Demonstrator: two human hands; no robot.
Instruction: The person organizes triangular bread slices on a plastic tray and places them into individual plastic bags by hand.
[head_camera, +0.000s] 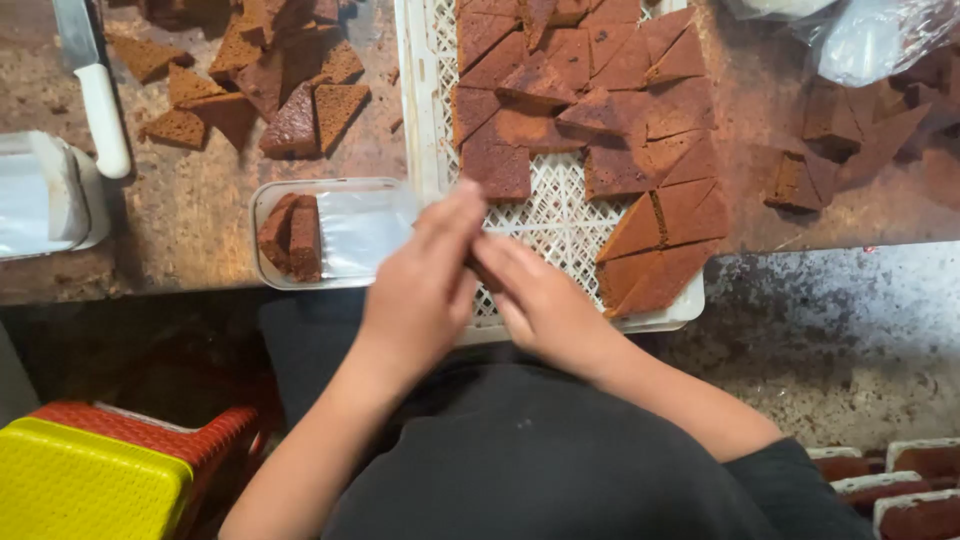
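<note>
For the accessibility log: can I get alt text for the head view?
Two bare hands, left hand and right hand, meet over the near edge of a white lattice tray of brown triangular cake slices. A clear plastic container holding two slices sits to the left.

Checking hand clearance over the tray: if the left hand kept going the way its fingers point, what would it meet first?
Probably the cake pieces in the white lattice tray; the left hand points up-right toward them, though height is unclear.

A white-handled knife (95, 95) lies on the brown worktop (190, 215), to the left of a loose heap of brown cake triangles (265, 85). A clear plastic bag (870, 35) sits far to the right of the knife. Below it, off the worktop, stands a yellow and red stool (110, 465).
</note>
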